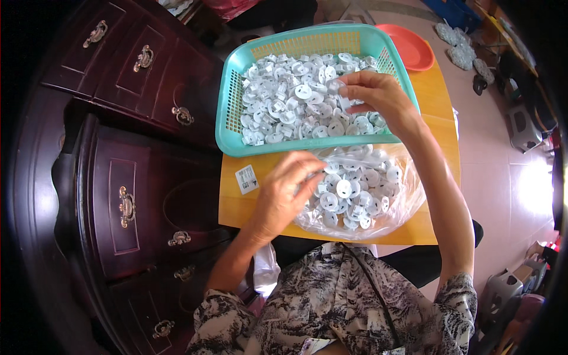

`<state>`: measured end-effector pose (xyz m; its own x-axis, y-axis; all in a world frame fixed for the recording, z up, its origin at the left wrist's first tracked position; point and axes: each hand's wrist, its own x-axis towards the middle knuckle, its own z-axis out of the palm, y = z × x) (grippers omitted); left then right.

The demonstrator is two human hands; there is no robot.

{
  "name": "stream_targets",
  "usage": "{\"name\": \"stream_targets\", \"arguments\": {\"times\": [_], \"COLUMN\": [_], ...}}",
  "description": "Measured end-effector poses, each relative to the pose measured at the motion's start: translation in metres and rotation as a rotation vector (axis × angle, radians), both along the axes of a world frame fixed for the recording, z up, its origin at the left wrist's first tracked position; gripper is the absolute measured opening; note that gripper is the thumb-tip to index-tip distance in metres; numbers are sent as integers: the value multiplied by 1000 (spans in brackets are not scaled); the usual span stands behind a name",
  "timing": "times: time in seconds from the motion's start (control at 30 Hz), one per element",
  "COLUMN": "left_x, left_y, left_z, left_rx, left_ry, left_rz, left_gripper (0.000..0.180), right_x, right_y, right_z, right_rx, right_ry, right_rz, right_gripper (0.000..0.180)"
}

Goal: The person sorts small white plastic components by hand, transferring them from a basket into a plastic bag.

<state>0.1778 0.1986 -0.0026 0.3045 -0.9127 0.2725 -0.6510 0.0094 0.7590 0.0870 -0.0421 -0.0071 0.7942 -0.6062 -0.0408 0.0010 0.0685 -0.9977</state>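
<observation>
A mint-green basket (319,143) stands on the table, heaped with small white round plastic fittings (284,94), many with a slotted disc face. Over its right part is my right hand (381,97), thumb and fingers pinching a white plastic fitting (335,86). In front of the basket lies a clear plastic bag (408,204), its mouth spread, with more of these fittings (349,195) inside. My left hand (288,184) is at the bag's left edge. Its fingers are curved, with a gap between thumb and forefinger, and I see no fitting held there.
The yellow wooden table (438,112) also bears an orange-red plate (411,50) behind the basket and a small printed white card (247,179) at left. Dark wooden drawers (136,177) stand close on the left. Grey plastic stools (523,127) are on the tiled floor at right.
</observation>
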Motion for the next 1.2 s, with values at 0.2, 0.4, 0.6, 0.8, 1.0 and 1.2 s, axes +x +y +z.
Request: {"name": "stream_targets", "arguments": {"times": [0.2, 0.4, 0.6, 0.8, 1.0, 1.2], "left_x": [47, 88, 94, 91, 93, 100], "left_y": [-23, -82, -126, -140, -144, -139], "left_z": [8, 2, -20, -24, -28, -24], "left_rx": [-51, 21, 156, 331, 284, 205], "left_ry": [-172, -375, -640, -657, -670, -630], "left_rz": [117, 31, 7, 117, 80, -22], "left_gripper": [22, 25, 30, 40, 41, 27], "right_x": [-57, -76, -78, -67, -26, 19], "right_y": [70, 114, 121, 88, 20, 5], "right_z": [25, -12, -21, 11, 6, -36], "right_rx": [-85, -490, -737, -799, -891, -970], "right_ry": [148, 220, 224, 187, 267, 421], "right_rz": [297, 346, 328, 156, -23, 91], "right_gripper": [18, 14, 16, 12, 10, 20]}}
